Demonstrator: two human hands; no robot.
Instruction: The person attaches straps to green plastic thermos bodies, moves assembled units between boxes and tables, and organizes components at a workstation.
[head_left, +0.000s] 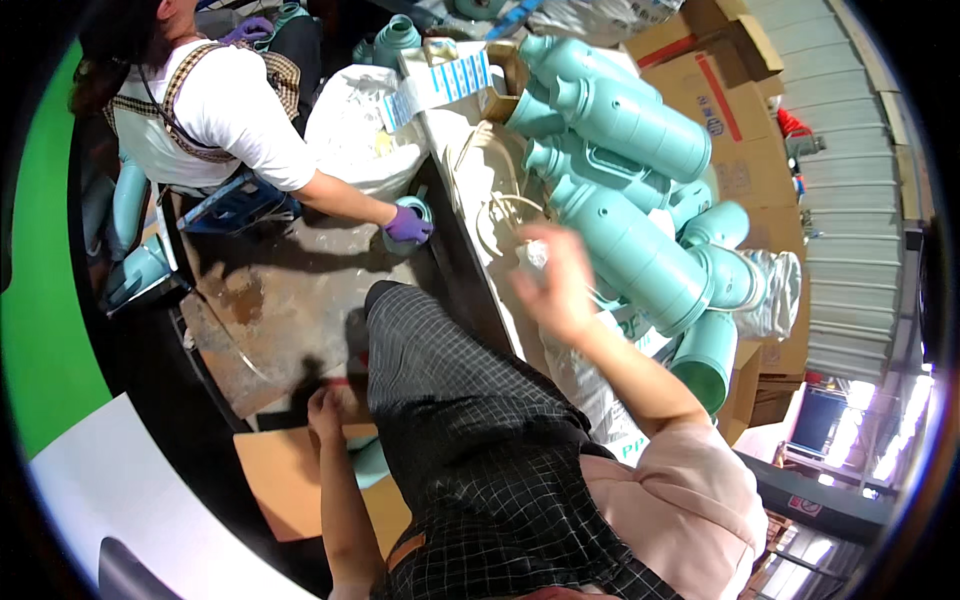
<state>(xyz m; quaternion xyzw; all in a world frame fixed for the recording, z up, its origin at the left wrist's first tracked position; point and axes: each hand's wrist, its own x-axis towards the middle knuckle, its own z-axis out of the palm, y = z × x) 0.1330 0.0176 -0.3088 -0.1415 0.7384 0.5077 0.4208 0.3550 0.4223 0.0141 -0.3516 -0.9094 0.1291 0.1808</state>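
Observation:
My right hand (557, 283) is raised in front of the teal plastic cylinders and is blurred by motion. Its thumb and fingers stand apart. A small white crumpled bit (537, 254) shows between them; whether it is touched I cannot tell. Lower on the left, my left hand (326, 414) hangs in shadow above an open cardboard box (275, 475), its fingers curled. Anything inside those fingers is hidden. Part of a teal piece (370, 463) shows in that box. Close to my right hand lie a large teal bottle-shaped cylinder (635, 255) and a loop of pale cord (505, 215).
On the left a seated co-worker (220, 110) in purple gloves touches a teal ring-shaped part (415, 208). A white sack (365, 130) stands beside them. Several teal cylinders (640, 125) are heaped at the right against cardboard boxes (750, 150). A blue-and-white carton strip (440, 88) lies at the back.

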